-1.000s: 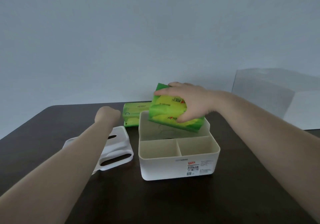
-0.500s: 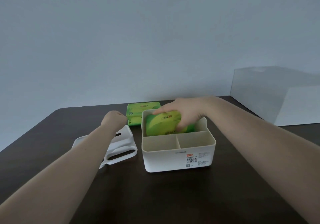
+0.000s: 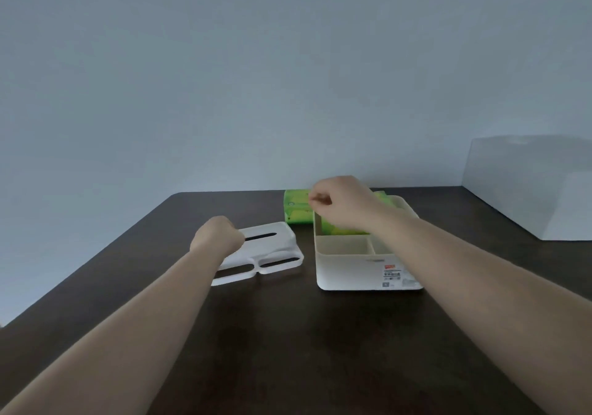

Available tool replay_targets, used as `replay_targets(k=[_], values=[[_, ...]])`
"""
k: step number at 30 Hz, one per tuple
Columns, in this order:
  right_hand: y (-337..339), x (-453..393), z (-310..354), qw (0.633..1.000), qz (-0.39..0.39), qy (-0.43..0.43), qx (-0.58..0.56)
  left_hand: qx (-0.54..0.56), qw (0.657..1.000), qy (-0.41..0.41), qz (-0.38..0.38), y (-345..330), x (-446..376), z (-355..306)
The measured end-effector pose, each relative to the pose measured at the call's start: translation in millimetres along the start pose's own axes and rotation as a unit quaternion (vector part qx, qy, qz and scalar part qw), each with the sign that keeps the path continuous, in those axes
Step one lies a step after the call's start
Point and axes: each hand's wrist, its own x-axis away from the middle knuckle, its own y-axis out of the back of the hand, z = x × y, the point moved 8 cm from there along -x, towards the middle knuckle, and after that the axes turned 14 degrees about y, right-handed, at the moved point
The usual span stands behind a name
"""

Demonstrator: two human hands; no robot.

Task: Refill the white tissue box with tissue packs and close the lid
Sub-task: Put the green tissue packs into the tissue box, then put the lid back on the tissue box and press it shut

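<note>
The white tissue box [image 3: 352,270] stands open on the dark table, right of centre. A green tissue pack [image 3: 341,229] lies inside its rear compartment; the two front compartments hold nothing. My right hand [image 3: 341,203] hovers over that pack with fingers curled and thumb pinched to the forefinger, nothing visible in it. A second green tissue pack [image 3: 296,210] lies on the table behind the box's left corner. The white lid [image 3: 272,251], with a slot and two openings, lies left of the box. My left hand [image 3: 216,238] is closed at the lid's far left edge; its fingers are hidden.
A large translucent white container [image 3: 531,187] stands at the table's right rear. The dark table [image 3: 288,334] runs up to a plain wall; its left edge slants from the back toward the near left.
My right hand pushed the green pack down into the box's rear compartment, let it go and rose above it. The view shifted, so the box now sits further right.
</note>
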Motion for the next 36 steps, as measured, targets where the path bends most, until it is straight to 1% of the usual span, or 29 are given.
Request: replay_targets(k=[2,4,7,10,13,15,18,21,26,29,32,35,36], values=[[-24,-13,17,1.0,0.024,-0.004,0.014,-0.059,0.998,0.035,0.006,0,3,27],[-48,-25,30,0.997,0.067,-0.018,0.04,-0.085,0.994,0.063,0.004,1,4,48],[-78,-38,38,0.987,0.136,-0.047,0.072,-0.055,0.996,0.069,0.018,0,4,64],[-94,-47,35,0.98,0.161,-0.078,0.09,-0.039,0.996,0.077,0.029,2,0,71],[-108,-48,25,0.962,0.217,-0.114,0.117,-0.031,0.996,0.082,0.029,6,-1,72],[-119,-48,22,0.951,0.253,-0.121,0.13,-0.025,0.996,0.082,0.025,8,-1,72],[-127,-47,23,0.941,0.293,-0.129,0.113,0.0,0.996,0.087,0.032,7,-5,74],[-131,-39,28,0.937,0.314,-0.145,0.042,0.025,0.995,0.089,0.039,5,-6,74],[-135,-38,21,0.95,0.268,-0.154,0.036,0.061,0.992,0.097,0.058,8,-1,75],[-121,-44,18,0.97,0.172,-0.171,0.009,0.091,0.99,0.099,0.04,24,-2,78],[-88,-45,20,0.981,0.071,-0.179,-0.019,0.163,0.981,0.101,0.037,43,0,72],[-42,-38,12,0.979,-0.04,-0.188,-0.062,0.267,0.959,0.07,0.066,54,8,52],[-26,-34,8,0.976,-0.065,-0.196,-0.072,0.29,0.952,0.058,0.083,55,15,43]])
